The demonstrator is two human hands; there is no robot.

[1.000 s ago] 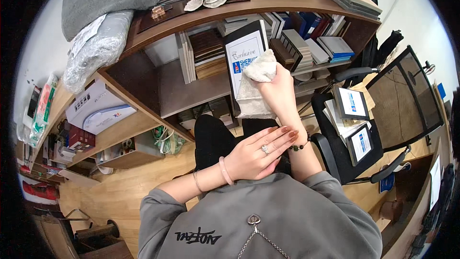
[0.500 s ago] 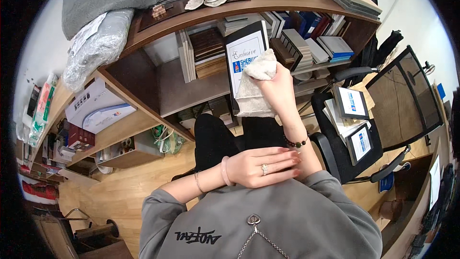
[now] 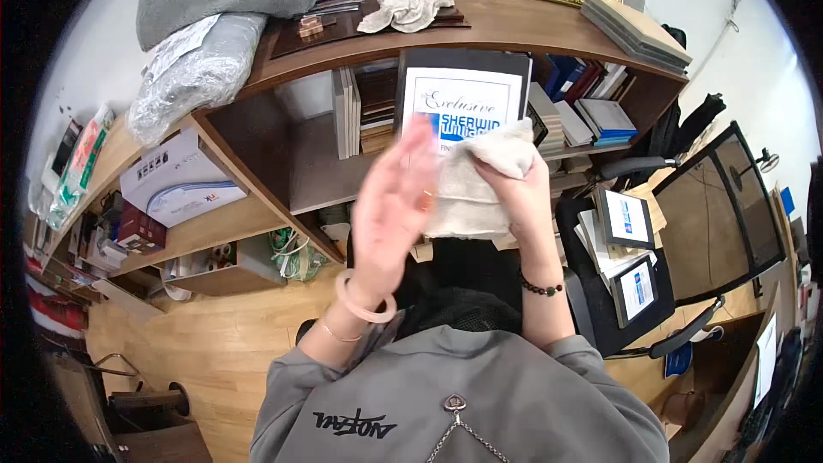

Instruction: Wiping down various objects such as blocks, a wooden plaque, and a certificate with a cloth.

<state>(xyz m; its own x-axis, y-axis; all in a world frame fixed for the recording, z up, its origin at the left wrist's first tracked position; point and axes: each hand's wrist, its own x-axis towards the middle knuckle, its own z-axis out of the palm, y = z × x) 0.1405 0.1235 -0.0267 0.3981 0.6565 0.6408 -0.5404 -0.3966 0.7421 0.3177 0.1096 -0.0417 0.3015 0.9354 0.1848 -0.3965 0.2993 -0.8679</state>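
A dark-framed board [image 3: 467, 64] with a white printed panel stands upright in front of me, before the shelves. My right hand [image 3: 525, 193] is closed on a pale cloth [image 3: 467, 206] that covers the board's lower right part; whether the fingers also grip the board through it is hidden. Blurred by motion, my left hand [image 3: 390, 197] is raised in front of the board's lower left, fingers stretched upward, a ring on one of them. Nothing shows in it, and I cannot tell whether it touches the board or cloth.
Behind the board a brown shelf unit [image 3: 321, 180] holds books and panels. Its top bears another crumpled cloth [image 3: 407, 10], stacked boards [image 3: 639, 30] and a plastic-wrapped bundle [image 3: 201, 77]. On my right, an office chair [image 3: 604, 317] carries two similar framed boards [image 3: 626, 219].
My left hand has lifted off my right forearm and moved up to the board. The board has turned to face me more squarely. My right hand keeps the cloth, slightly lower and further right.
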